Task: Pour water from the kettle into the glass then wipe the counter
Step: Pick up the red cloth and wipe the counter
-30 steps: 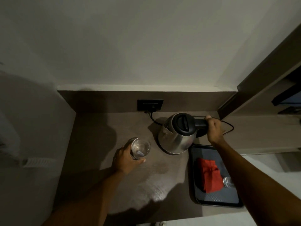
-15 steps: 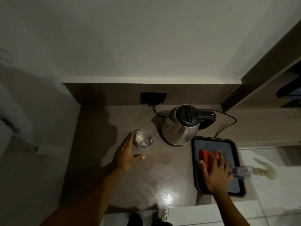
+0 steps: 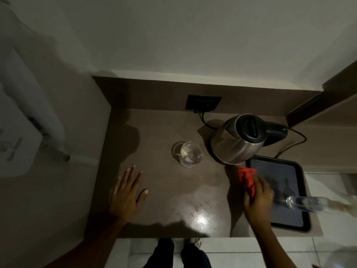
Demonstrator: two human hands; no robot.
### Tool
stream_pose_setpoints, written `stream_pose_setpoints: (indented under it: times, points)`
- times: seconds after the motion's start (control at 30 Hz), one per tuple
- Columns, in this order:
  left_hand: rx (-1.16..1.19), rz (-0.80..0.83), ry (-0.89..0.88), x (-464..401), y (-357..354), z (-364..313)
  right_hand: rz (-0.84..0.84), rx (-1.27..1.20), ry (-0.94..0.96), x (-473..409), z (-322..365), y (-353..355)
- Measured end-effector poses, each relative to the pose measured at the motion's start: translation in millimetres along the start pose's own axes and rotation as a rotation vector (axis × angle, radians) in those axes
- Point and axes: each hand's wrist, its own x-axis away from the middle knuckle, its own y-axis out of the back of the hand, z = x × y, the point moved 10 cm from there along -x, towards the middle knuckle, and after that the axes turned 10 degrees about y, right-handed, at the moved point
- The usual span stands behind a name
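A steel kettle point(image 3: 236, 144) with a black lid and handle stands upright at the back right of the brown counter point(image 3: 160, 209). Left of it stands a clear glass point(image 3: 190, 154) holding water. My right hand point(image 3: 257, 198) grips a red cloth point(image 3: 246, 177) just in front of the kettle, at the left edge of the tray. My left hand point(image 3: 126, 194) lies flat on the counter with fingers spread, well left of and nearer than the glass, holding nothing. A wet sheen shows on the counter between my hands.
A black tray point(image 3: 289, 215) lies at the counter's right front with a clear plastic bottle point(image 3: 303, 203) lying across it. The kettle's cord runs to a black wall socket point(image 3: 202, 103). A white appliance point(image 3: 17, 136) hangs at the left wall. My feet show below the counter's front edge.
My left hand let go of the glass and moved left, flat onto the counter. My right hand picked the red cloth up from the tray and carried it left onto the counter.
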Motion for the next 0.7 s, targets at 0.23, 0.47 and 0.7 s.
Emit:
stream_pose_setpoints:
  times: [0.23,0.47,0.7]
  points:
    - [0.038,-0.042,0.028,-0.2,-3.7,8.3,0.062,0.007,-0.205,15.4,64.8,-72.0]
    - [0.041,-0.107,0.016,-1.1,-14.6,12.4,0.324,-0.166,0.378,67.8,199.9,-127.4]
    - [0.019,-0.030,0.043,-2.0,-16.4,16.4,0.579,-0.230,0.873,113.6,195.5,-109.0]
